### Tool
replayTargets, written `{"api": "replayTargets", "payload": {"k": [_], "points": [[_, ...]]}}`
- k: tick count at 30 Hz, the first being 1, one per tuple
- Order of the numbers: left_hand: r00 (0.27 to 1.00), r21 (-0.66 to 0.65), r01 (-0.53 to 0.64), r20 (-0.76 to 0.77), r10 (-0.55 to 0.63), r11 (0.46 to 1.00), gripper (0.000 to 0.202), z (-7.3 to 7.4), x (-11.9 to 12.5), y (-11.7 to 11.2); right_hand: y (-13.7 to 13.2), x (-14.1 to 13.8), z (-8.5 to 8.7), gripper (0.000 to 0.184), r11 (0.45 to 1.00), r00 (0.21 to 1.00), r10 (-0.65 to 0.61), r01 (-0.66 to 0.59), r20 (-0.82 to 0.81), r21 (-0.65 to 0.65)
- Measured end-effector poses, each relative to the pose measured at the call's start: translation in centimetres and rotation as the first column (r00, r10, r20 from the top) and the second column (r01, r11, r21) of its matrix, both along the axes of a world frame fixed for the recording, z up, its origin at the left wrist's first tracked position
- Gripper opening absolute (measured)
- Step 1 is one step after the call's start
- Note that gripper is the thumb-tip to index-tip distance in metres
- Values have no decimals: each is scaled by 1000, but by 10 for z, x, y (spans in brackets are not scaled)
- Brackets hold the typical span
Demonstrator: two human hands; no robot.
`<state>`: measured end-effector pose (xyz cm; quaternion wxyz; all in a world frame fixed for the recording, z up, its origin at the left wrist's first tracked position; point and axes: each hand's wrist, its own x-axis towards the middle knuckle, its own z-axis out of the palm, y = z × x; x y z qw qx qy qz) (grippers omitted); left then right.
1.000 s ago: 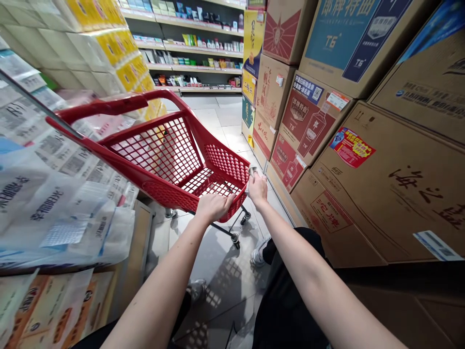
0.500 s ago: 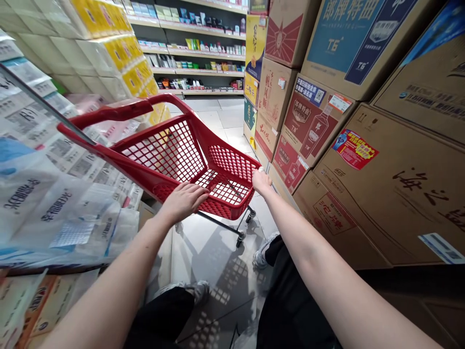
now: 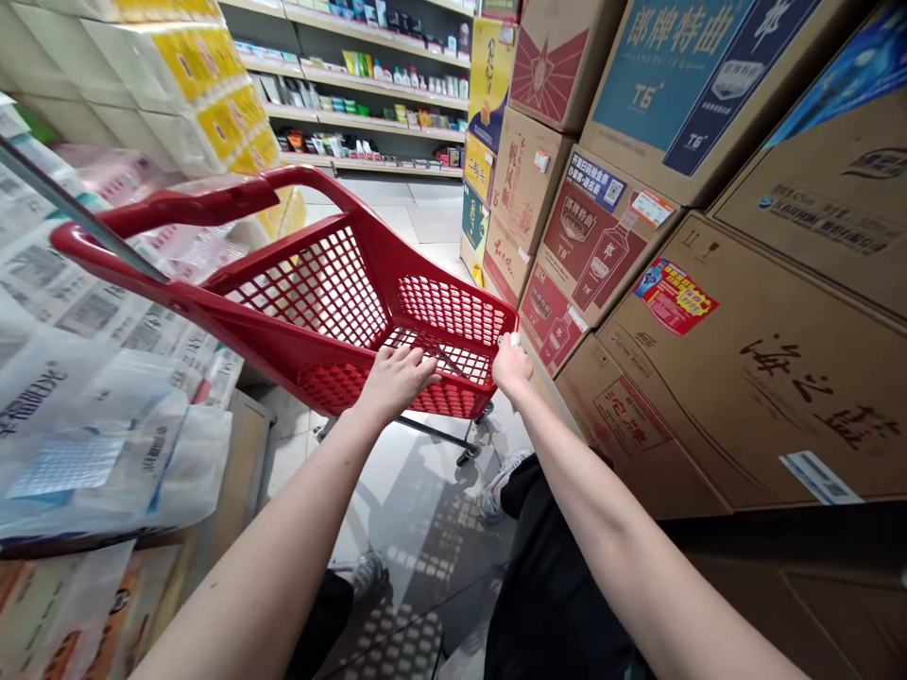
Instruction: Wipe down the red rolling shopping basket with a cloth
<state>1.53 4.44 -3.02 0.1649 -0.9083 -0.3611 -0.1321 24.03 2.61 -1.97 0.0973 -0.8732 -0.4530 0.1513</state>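
work in hand: i have both hands on the near end of a red trolley basket (image 3: 318, 293), which stands tipped, its near end low and its handle (image 3: 191, 203) up at the far left.
how far: as i judge it, the handling is in mid course; the basket is neither level on its wheels (image 3: 468, 456) nor let go, and i see only floor tiles (image 3: 418, 501) through its mesh bottom.
basket place: middle of the aisle, between the wrapped packs (image 3: 92, 378) on the left and the stacked cartons (image 3: 744, 378) on the right, close to the cartons; the shelves (image 3: 368, 94) are far behind it.
left hand: my left hand (image 3: 393, 378) lies flat on the near rim with fingers spread and reaching over the edge into the mesh; it presses rather than clasps.
right hand: my right hand (image 3: 511, 364) is curled closed at the near right corner of the rim, knuckles up.
pale scrap: a pale scrap (image 3: 511, 338) peeks just above that hand; i cannot tell what it is, nor whether the fingers close on it or on the rim.
arms: both are stretched forward and almost straight, the right one running close along the cartons.
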Motion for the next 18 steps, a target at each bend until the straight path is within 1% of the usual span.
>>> {"api": "replayTargets", "payload": {"k": [4, 5, 7, 10, 12, 14, 15, 16, 18], "points": [[999, 0, -25, 22, 25, 1000, 32, -1, 14, 1, -30, -12, 5, 52, 999, 999, 28, -29, -43, -30], [999, -3, -29, 23, 30, 1000, 32, -1, 16, 2, -37, -12, 5, 53, 998, 997, 48, -50, -59, -34], [999, -7, -39, 16, 39, 999, 32, 0, 17, 2, -50, -9, 6, 53, 991, 986, 132, -133, -100, -7], [998, -1, -55, -8, 55, 998, 32, 1, 17, 2, -64, 2, 8, 47, 955, 944, 289, -271, -160, 124], [998, 6, -67, -19, 67, 998, 33, 1, 16, 1, -69, 10, 13, 45, 928, 928, 330, -286, -172, 241], [997, 8, -78, -22, 78, 997, 34, 2, 18, -1, -71, 13, 20, 46, 904, 935, 323, -260, -144, 339], [997, 8, -81, -20, 81, 997, 34, 2, 19, -2, -71, 12, 23, 48, 891, 939, 326, -266, -110, 368], [997, 6, -81, -15, 81, 997, 34, 2, 22, -3, -71, 11, 25, 49, 876, 935, 348, -302, -60, 375], [997, -2, -73, 3, 73, 997, 35, 3, 26, -6, -70, 8, 24, 54, 839, 893, 444, -445, 79, 314]]}}
